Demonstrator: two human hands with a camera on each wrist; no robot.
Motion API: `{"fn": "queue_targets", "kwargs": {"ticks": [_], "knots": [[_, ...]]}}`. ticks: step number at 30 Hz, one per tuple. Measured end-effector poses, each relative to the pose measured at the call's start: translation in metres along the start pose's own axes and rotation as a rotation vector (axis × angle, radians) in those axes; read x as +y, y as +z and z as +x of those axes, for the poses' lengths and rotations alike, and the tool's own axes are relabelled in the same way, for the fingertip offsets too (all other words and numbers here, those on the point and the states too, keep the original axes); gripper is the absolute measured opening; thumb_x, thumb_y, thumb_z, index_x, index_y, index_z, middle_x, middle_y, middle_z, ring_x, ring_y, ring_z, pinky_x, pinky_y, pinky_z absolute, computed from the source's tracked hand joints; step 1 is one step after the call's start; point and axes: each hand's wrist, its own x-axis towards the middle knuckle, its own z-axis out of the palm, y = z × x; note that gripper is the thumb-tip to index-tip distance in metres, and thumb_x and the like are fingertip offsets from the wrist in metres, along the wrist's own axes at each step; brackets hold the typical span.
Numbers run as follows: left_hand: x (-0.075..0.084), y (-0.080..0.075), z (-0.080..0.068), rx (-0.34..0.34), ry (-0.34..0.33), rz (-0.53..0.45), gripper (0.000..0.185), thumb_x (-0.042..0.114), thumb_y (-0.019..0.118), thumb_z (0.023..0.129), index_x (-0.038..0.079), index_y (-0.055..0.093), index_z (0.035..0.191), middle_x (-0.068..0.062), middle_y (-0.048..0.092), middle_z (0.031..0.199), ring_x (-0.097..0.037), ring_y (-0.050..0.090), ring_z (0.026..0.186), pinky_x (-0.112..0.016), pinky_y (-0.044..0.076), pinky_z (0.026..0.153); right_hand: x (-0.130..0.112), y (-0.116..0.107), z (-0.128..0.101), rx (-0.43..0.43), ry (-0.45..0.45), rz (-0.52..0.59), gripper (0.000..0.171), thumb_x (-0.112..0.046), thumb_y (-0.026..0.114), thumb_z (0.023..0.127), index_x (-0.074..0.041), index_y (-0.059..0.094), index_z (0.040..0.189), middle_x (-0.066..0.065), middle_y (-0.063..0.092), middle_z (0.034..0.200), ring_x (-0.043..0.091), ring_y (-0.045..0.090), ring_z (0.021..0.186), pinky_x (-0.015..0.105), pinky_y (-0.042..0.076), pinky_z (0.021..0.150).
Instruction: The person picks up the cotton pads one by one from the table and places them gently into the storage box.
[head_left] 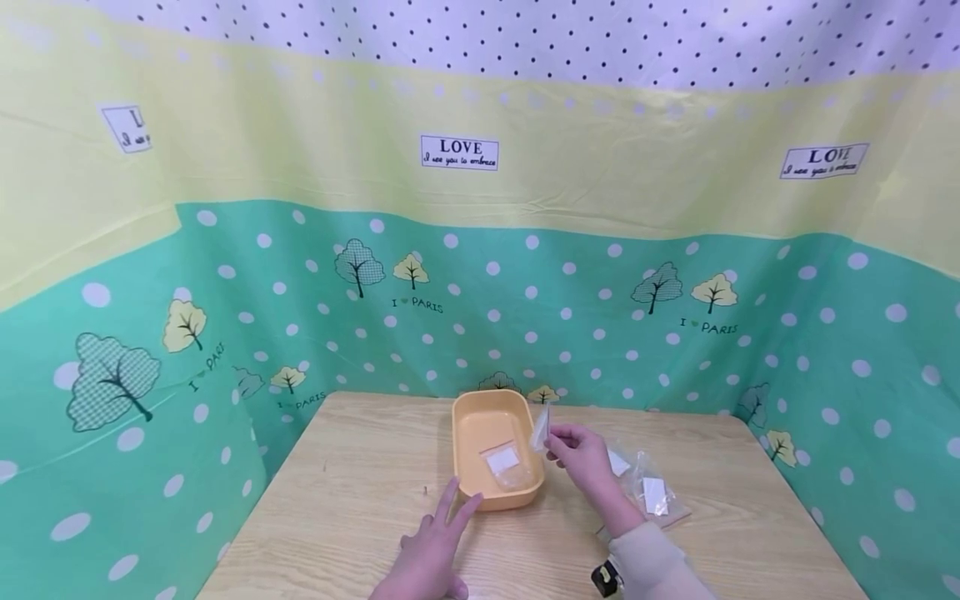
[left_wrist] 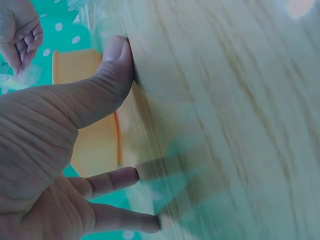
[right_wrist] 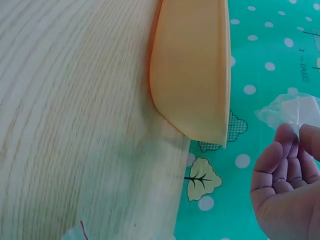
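Note:
My right hand pinches a small clear plastic bag with a white piece inside, just above the right rim of an orange plastic bin. In the right wrist view, thumb and fingertips close on the edge of the held bag. Another clear bag with a white piece lies inside the bin, toward its near end. My left hand is at the bin's near left corner with fingers spread, holding nothing. In the left wrist view, its thumb and lower fingertips meet the wooden tabletop.
Several clear bags with white pieces lie on the wooden table to the right of the bin, partly behind my right forearm. A small black object is by the right sleeve. Green and yellow patterned cloth surrounds the table.

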Motion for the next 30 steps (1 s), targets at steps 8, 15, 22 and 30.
{"fn": "queue_targets", "kwargs": {"ticks": [8,15,22,30], "knots": [[-0.001,0.002,-0.002,0.029,0.008,-0.018,0.142,0.016,0.104,0.050,0.041,0.029,0.168,-0.014,0.008,0.181,-0.069,0.053,0.129,-0.096,0.040,0.076,0.006,0.016,0.003,-0.049,-0.022,0.013,0.032,-0.016,0.073,0.101,0.001,0.071,0.128,0.015,0.080,0.109,0.017,0.076,0.086,0.036,0.066,0.080],[0.000,0.002,-0.001,0.019,0.003,-0.015,0.141,0.018,0.104,0.052,0.042,0.028,0.168,-0.013,0.008,0.181,-0.069,0.052,0.130,-0.096,0.040,0.076,0.014,0.023,-0.001,-0.133,-0.014,-0.058,0.037,-0.018,0.070,0.103,0.004,0.067,0.133,0.013,0.078,0.111,0.017,0.075,0.091,0.043,0.066,0.087],[0.004,-0.002,-0.002,0.005,-0.019,-0.007,0.140,0.018,0.105,0.053,0.043,0.028,0.167,-0.012,0.007,0.181,-0.069,0.051,0.132,-0.096,0.040,0.078,0.020,0.024,-0.005,-0.153,-0.022,-0.134,0.032,-0.021,0.071,0.103,-0.001,0.072,0.128,0.008,0.078,0.111,0.017,0.074,0.098,0.040,0.066,0.090],[0.005,-0.002,-0.001,-0.016,-0.035,-0.006,0.140,0.021,0.104,0.053,0.043,0.027,0.168,-0.012,0.006,0.182,-0.070,0.050,0.132,-0.097,0.038,0.081,0.025,0.024,-0.010,-0.170,-0.113,-0.256,0.027,-0.016,0.079,0.096,-0.005,0.076,0.122,0.005,0.077,0.108,0.017,0.071,0.099,0.032,0.065,0.083]]}}
